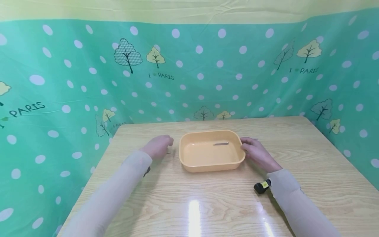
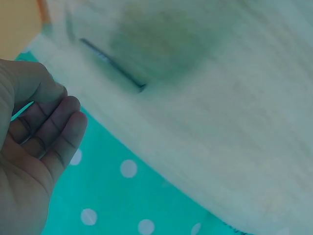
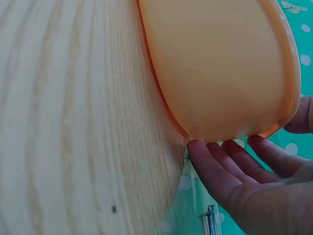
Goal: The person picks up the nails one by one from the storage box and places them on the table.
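A shallow peach-orange plastic basin (image 1: 196, 169) stands on the table, with one thin metal nail (image 1: 220, 144) lying on its floor. At the basin's right end my right hand (image 1: 257, 152) holds the wall, fingertips against the outside and thumb by the rim (image 3: 295, 88). My left hand (image 1: 158, 146) hovers left of the basin, its fingers loosely bent and thumb tip against them; nothing shows in it. Close by it on the table lies a dark nail (image 2: 112, 63), flat head towards the lower right in the left wrist view.
Several nails (image 3: 209, 220) lie in a bunch beyond the right hand; only a thin sliver (image 1: 256, 139) of them shows in the head view. A green dotted cloth (image 1: 219, 75) hangs behind and beside the wooden table (image 1: 225, 204). Black wrist gear (image 1: 262, 187) hangs under the right sleeve.
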